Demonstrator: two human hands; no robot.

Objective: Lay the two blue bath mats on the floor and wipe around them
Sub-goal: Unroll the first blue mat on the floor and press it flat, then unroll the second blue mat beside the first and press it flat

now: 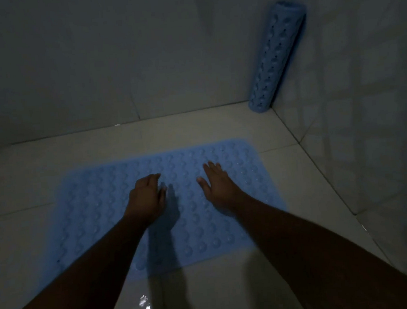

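One blue bath mat (92, 211) with a bumpy pattern lies spread flat on the pale tiled floor in the middle of the view. My left hand (146, 198) rests on it near its centre, fingers slightly curled, holding nothing. My right hand (215, 184) lies palm down on the mat to the right, fingers apart. The second blue bath mat (275, 56) is rolled into a tube and stands upright, leaning into the far right corner where the two walls meet.
Glossy pale floor tiles (28, 173) surround the flat mat. A dark wall (93, 65) runs along the back and a tiled wall (363, 93) closes the right side. A wet-looking glare spot (143, 305) shows on the floor near me.
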